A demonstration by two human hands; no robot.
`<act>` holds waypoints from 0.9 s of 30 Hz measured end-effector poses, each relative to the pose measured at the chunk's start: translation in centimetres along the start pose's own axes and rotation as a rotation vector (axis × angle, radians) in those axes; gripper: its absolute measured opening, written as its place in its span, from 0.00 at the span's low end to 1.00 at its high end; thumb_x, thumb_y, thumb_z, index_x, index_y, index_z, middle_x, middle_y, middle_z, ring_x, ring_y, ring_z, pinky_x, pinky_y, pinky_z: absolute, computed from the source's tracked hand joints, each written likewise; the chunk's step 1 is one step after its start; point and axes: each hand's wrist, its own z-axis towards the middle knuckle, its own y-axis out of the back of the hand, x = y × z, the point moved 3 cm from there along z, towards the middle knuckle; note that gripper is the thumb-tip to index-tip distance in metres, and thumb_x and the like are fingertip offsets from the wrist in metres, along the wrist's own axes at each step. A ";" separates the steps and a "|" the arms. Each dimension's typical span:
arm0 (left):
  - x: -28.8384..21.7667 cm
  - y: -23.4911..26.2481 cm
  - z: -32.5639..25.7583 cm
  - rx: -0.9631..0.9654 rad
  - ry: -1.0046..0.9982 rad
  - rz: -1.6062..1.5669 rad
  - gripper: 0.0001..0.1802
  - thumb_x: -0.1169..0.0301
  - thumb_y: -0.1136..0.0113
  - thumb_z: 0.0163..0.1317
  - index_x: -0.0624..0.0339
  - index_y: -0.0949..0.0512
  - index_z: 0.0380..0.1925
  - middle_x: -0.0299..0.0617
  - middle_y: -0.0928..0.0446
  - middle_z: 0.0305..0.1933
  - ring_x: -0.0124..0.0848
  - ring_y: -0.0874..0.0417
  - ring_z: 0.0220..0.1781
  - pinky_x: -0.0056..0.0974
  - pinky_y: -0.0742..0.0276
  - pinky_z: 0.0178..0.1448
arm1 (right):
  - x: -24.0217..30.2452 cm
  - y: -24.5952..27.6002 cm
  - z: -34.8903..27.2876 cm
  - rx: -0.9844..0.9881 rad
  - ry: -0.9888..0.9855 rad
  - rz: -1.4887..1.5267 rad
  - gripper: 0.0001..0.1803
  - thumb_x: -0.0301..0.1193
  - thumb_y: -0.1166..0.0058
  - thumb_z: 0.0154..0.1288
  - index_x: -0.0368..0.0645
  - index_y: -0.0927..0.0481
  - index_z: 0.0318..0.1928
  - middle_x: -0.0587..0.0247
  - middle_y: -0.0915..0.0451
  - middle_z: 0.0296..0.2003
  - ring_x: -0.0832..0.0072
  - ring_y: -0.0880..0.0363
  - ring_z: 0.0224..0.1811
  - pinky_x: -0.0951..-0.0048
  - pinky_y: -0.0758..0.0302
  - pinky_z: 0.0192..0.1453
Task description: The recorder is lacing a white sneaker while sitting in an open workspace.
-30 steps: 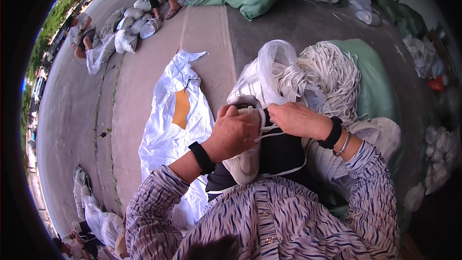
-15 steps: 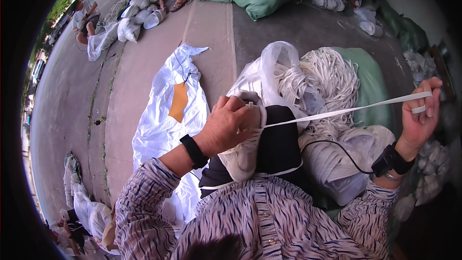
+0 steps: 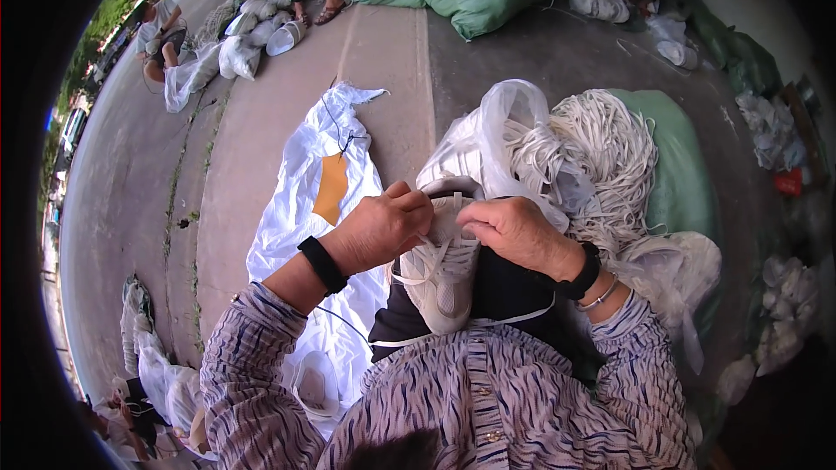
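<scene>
A white sneaker [image 3: 446,292] rests on the black cloth [image 3: 514,283] over my lap, toe toward me. White shoelace [image 3: 453,257] crosses its upper part, and a loose length curves along its left side. My left hand [image 3: 387,224] is closed at the left eyelet edge, pinching the lace; its fingertips are partly hidden. Over the right eyelet edge my right hand [image 3: 518,233] bends in, thumb and fingers pinched together. Whatever lies between those fingertips cannot be made out.
A big heap of white laces [image 3: 601,157] lies ahead right by a clear plastic bag [image 3: 522,104] and a green sack [image 3: 675,165]. White sheeting [image 3: 296,209] with a yellow-orange piece [image 3: 331,190] spreads left. Another white shoe [image 3: 315,386] sits lower left. People sit farther off.
My right hand has come from far right, where it held the lace stretched taut, back to the sneaker. My left hand has moved slightly left and down, uncovering the laced front.
</scene>
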 end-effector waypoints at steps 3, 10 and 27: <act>-0.1 -0.1 -0.7 -0.074 -0.036 0.041 0.16 0.70 0.31 0.41 0.57 0.25 0.33 0.34 0.26 0.42 0.36 0.25 0.45 0.37 0.19 0.41 | 0.8 -2.8 1.8 0.063 0.063 -0.080 0.04 0.27 0.46 0.57 0.43 0.21 0.34 0.55 0.19 0.29 0.60 0.19 0.31 0.67 0.24 0.34; 0.0 -1.0 -1.8 -0.250 0.022 -0.032 0.16 0.70 0.31 0.44 0.55 0.27 0.32 0.36 0.25 0.43 0.36 0.24 0.45 0.36 0.20 0.39 | 0.3 -4.5 3.0 0.171 0.109 -0.130 0.06 0.29 0.44 0.55 0.45 0.22 0.34 0.57 0.20 0.28 0.59 0.19 0.32 0.64 0.23 0.37; -3.9 -2.0 0.7 -0.061 0.435 0.157 0.10 0.66 0.36 0.48 0.54 0.20 0.32 0.37 0.33 0.46 0.41 0.32 0.53 0.42 0.23 0.46 | -1.3 0.0 -4.0 0.341 -0.621 0.732 0.13 0.36 0.53 0.68 0.39 0.28 0.33 0.66 0.27 0.17 0.86 0.36 0.12 0.82 0.39 0.15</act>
